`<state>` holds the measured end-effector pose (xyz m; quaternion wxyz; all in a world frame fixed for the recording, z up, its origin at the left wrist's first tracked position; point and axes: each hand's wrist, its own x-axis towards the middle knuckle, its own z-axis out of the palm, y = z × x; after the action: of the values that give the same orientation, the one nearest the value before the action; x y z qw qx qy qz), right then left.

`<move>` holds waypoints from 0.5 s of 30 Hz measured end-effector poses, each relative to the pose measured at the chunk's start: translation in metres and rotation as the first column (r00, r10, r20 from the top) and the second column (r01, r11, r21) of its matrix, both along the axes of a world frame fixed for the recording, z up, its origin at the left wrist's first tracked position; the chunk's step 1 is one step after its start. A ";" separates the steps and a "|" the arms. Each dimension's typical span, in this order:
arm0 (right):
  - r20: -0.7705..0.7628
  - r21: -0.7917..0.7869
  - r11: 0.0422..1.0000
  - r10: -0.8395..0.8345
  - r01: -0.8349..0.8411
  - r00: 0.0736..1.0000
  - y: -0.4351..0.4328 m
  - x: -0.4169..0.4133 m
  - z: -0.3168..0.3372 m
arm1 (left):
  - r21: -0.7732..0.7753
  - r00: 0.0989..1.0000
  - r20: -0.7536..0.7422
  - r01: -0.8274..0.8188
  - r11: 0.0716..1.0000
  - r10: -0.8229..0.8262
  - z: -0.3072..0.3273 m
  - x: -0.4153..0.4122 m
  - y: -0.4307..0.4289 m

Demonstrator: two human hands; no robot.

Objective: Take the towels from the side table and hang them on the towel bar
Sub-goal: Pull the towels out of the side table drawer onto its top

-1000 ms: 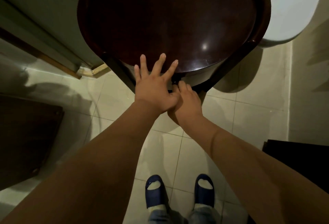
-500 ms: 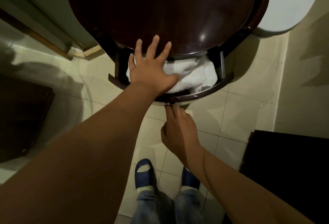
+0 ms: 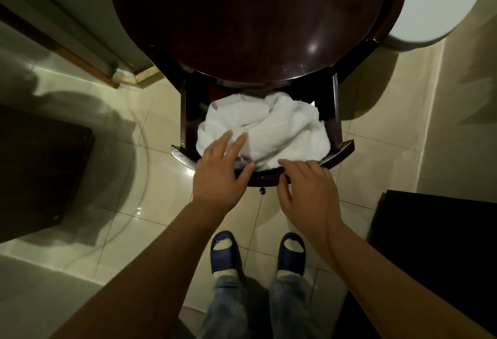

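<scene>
A round dark wooden side table (image 3: 255, 15) stands in front of me with its drawer (image 3: 340, 151) pulled out. White towels (image 3: 285, 128) lie crumpled in the drawer. My left hand (image 3: 220, 169) hovers over the drawer's front left, fingers spread and reaching onto the towels. My right hand (image 3: 306, 185) is over the drawer's front edge, fingers apart, fingertips at the towels' near edge. Neither hand grips anything. No towel bar is in view.
A white toilet (image 3: 446, 2) stands at the upper right beside the table. A dark object (image 3: 37, 171) sits on the tiled floor at left, another dark object (image 3: 441, 252) at right. A door frame (image 3: 67, 42) runs along the upper left. My blue slippers (image 3: 224, 252) are below.
The drawer was pulled out from under the tabletop, uncovering the towels. My left hand came off the tabletop down to the towels; my right hand let go of the knob and rose to the drawer front.
</scene>
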<state>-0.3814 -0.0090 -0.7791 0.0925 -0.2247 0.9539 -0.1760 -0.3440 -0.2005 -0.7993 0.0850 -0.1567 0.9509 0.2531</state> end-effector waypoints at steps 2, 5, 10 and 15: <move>-0.004 -0.015 1.000 0.027 -0.027 1.000 0.006 0.005 -0.003 | 0.027 0.999 0.022 -0.026 0.999 0.025 0.004 -0.003 0.003; 0.006 0.028 0.999 0.041 -0.041 0.999 0.000 0.003 -0.003 | 0.022 0.997 0.015 -0.075 0.997 0.075 0.012 -0.013 0.005; 0.039 0.080 0.997 0.016 -0.020 0.999 -0.016 -0.020 -0.007 | -0.062 0.994 0.087 -0.060 0.996 0.065 0.010 -0.025 0.008; 0.069 0.170 0.985 -0.014 0.002 0.998 -0.029 -0.035 -0.015 | 0.147 0.990 0.111 -0.105 0.984 0.089 0.000 -0.014 0.005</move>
<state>-0.4168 -0.0379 -0.7945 0.1440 -0.2058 0.9625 -0.1023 -0.3584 -0.1954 -0.7988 0.1335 -0.2088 0.9144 0.3201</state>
